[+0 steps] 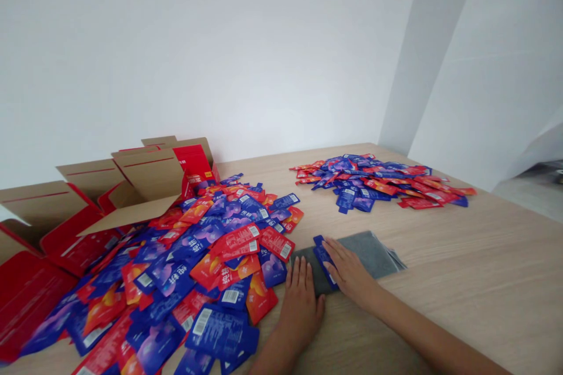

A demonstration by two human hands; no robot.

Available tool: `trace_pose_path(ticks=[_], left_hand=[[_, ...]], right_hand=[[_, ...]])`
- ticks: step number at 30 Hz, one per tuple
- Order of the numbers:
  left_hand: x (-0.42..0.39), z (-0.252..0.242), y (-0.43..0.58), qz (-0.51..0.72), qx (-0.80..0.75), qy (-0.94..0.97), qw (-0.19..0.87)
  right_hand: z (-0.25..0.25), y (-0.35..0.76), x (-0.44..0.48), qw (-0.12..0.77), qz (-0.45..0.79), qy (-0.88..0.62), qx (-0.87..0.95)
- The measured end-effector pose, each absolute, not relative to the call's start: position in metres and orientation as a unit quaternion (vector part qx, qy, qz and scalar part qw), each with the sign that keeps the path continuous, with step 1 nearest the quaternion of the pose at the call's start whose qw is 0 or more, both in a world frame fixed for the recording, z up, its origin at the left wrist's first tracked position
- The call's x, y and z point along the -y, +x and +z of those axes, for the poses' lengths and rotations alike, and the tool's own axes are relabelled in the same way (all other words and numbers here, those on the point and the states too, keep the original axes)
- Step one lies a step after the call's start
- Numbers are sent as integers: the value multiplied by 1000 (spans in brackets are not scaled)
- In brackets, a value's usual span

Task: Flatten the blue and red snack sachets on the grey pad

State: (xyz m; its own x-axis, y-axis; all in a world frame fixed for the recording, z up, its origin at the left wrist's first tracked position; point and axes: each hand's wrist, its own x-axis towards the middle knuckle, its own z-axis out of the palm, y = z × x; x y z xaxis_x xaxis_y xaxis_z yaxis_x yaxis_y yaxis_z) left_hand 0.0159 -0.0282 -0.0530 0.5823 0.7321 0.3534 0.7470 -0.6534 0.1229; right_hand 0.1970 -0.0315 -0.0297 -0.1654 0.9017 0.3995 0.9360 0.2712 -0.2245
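My left hand (pixel 301 299) lies flat on the wooden table (pixel 461 281), fingers stretched out, its tips on the left edge of a grey cloth (pixel 373 249). My right hand (pixel 349 272) rests flat on a blue sachet (pixel 322 253) lying on that cloth, fingers extended over it. Just to the left of my left hand a big heap of blue and red sachets (pixel 197 269) spreads over the table.
A second, flatter pile of blue and red sachets (pixel 378 179) lies at the far right of the table. Open red and brown cardboard boxes (pixel 132 187) stand at the back left. A white wall rises behind the table.
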Motion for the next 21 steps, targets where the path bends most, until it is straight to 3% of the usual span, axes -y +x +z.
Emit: trace_pose_path(ticks=[7,12,21], left_hand=[[30,-49,15,-168,416,-894,15],[30,-48,15,-157,420,-894,1],[28,-51,16,-171,417,-893,20]], right_hand=[[-57,229,20,165,-81,-638,748],[-57,263,15,179,-88,-666,719],[-64,213,45,198,-79,-591,778]])
